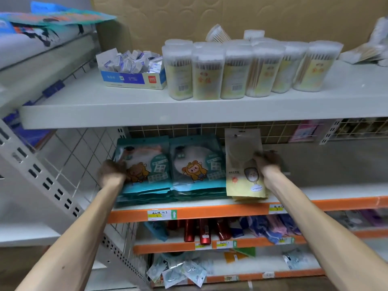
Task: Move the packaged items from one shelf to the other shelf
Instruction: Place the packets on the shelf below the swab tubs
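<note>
From the head view, we see both forearms reaching into the middle shelf point(344, 192), a white board with an orange front strip carrying a yellow price label point(157, 214). The upper shelf point(105, 114) overhangs it, and a wire grid point(189, 130) closes the back. A perforated metal upright point(42, 175) slants down on the left.

Two stacks of glossy teal packets lie on this shelf. The left stack point(147, 171) shows a brown cartoon bear and the second stack point(196, 168) a yellow-suited figure. The left grip point(113, 171) sits against the left stack's outer edge, but it is smeared by motion, so we cannot tell whether it is clenched or released.

The right grip point(267, 162) grasps the right edge of a flat, pale yellow packet point(241, 162). The packet stands upright just beside the second stack, over more yellow packets lying flat.

On the upper shelf stand frosted plastic tubs of cotton swabs point(231, 70) and an open blue-and-white carton point(132, 79) of small boxes. Below are red bottles point(201, 229) and clear pouches point(180, 271). The print on every packet is too blurred to read.
</note>
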